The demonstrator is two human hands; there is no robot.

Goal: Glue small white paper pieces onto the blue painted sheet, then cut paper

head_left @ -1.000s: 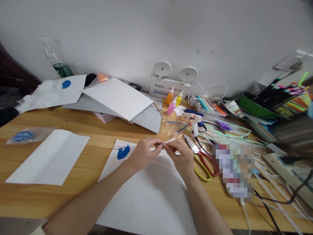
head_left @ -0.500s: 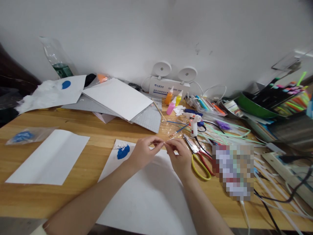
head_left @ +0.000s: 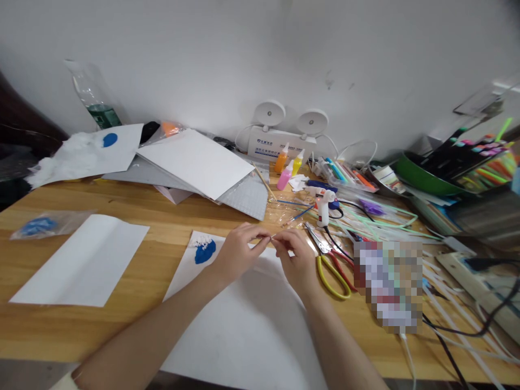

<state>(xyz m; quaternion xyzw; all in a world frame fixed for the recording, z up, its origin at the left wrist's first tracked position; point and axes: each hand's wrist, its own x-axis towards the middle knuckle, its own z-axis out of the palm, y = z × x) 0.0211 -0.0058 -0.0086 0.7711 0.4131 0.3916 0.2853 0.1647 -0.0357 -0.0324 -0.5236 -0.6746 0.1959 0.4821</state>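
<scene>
From my remote view, a tiny, thin, whitish scrap (head_left: 272,238) sits above the far part of a large white paper sheet (head_left: 247,336), pinched by closed fingers of both left hand (head_left: 238,250) and right hand (head_left: 298,257). I judge it light, soft and fragile, best held gently at its ends. Left lies a flat blue patch (head_left: 205,253); far right, a white plastic glue gun (head_left: 323,208).

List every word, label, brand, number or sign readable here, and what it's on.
Nothing reads clearly enough to quote.
White twin-lamp unit: a logo and blue, Chinese-looking characters, too blurred.
Green label on the clear bottle: pale marking, too small.
Pixelated patch: any text is masked.
</scene>
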